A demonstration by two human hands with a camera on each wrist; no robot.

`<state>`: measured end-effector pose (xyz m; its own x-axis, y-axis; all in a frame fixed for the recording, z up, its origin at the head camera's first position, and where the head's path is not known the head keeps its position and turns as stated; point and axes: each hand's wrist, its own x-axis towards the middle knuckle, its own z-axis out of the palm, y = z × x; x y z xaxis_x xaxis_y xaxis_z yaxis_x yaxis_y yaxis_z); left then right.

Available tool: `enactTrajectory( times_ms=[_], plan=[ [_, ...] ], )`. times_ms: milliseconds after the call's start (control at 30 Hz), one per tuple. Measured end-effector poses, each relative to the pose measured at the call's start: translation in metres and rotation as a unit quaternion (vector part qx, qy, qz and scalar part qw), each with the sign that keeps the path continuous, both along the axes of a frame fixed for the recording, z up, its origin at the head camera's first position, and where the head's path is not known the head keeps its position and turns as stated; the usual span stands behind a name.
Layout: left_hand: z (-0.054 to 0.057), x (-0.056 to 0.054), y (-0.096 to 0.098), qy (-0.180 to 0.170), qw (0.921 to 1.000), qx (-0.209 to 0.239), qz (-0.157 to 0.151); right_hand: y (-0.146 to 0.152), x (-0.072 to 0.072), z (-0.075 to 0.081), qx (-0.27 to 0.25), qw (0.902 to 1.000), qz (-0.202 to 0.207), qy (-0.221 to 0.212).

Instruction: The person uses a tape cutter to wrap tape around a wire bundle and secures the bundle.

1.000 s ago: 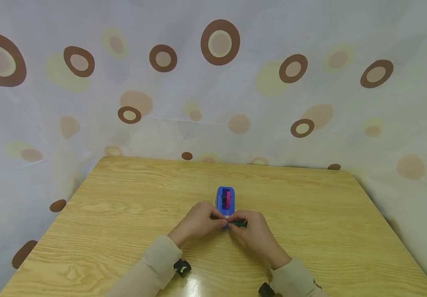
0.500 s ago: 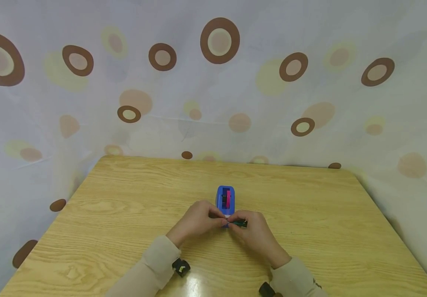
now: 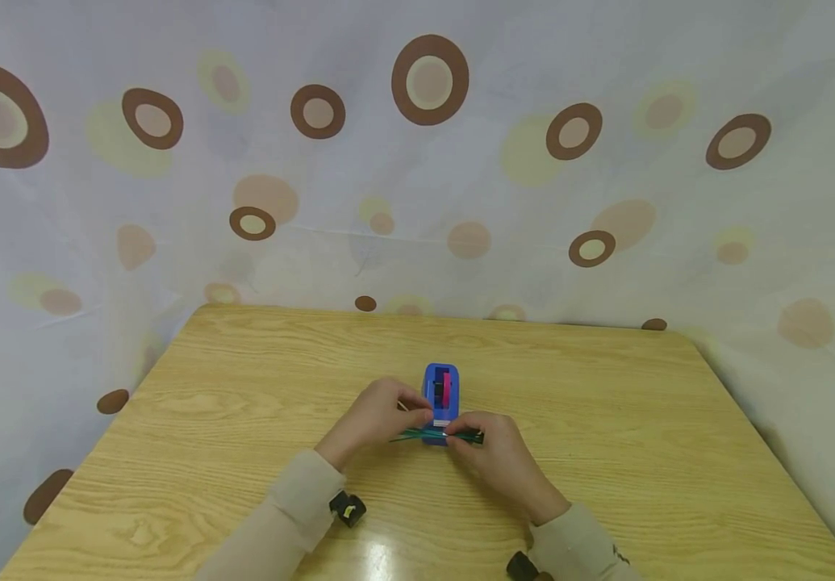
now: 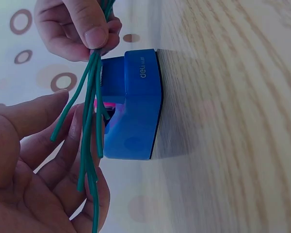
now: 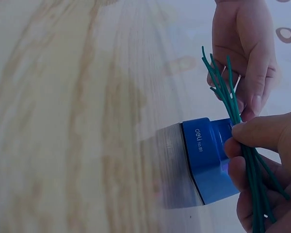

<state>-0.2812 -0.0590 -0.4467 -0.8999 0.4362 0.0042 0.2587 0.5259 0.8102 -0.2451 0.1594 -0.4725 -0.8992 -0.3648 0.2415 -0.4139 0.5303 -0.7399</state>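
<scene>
My right hand (image 3: pixel 493 452) pinches the middle of a bundle of thin green wires (image 4: pixel 88 111) between thumb and fingers. On the left the wire ends fan out loosely; the right part lies under the palm, as the right wrist view shows. Just behind the bundle stands a blue tape dispenser (image 3: pixel 428 395) with a pink roll core (image 3: pixel 447 390). My left hand (image 3: pixel 373 420) hovers beside the dispenser's left front. Its fingers are loosely bent behind the splayed ends, thumb apart from them, and it appears to hold nothing. Whether a fingertip touches a wire or the dispenser I cannot tell.
A wood-grain table (image 3: pixel 265 363) lies under both hands, with a patterned curtain (image 3: pixel 359 186) behind and at its sides. Small black devices, one at the left cuff (image 3: pixel 348 508) and one at the right cuff (image 3: pixel 522 566), are worn on the wrists.
My left hand has let go of the bundle and drawn up and to the left, so the left wire ends now show. My right hand has kept its place and grip.
</scene>
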Motion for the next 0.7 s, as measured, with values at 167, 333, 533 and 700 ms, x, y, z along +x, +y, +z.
enactTrajectory(
  times_ms=[167,333,533,700],
  plan=[
    [-0.001,-0.001,0.003,-0.013,0.9998,0.014,0.004,0.000,0.000,-0.001,0.000,1.0000,0.000,-0.002],
    [-0.002,-0.003,0.006,-0.008,0.9997,0.022,0.003,0.000,0.001,-0.001,-0.001,1.0000,0.004,-0.001],
    [-0.007,-0.005,0.008,-0.002,0.9999,0.011,0.000,0.001,0.002,-0.001,0.000,1.0000,0.004,0.005],
    [-0.011,-0.006,0.008,0.004,1.0000,0.005,-0.003,0.001,0.002,-0.002,0.000,1.0000,0.002,0.006]
  ],
)
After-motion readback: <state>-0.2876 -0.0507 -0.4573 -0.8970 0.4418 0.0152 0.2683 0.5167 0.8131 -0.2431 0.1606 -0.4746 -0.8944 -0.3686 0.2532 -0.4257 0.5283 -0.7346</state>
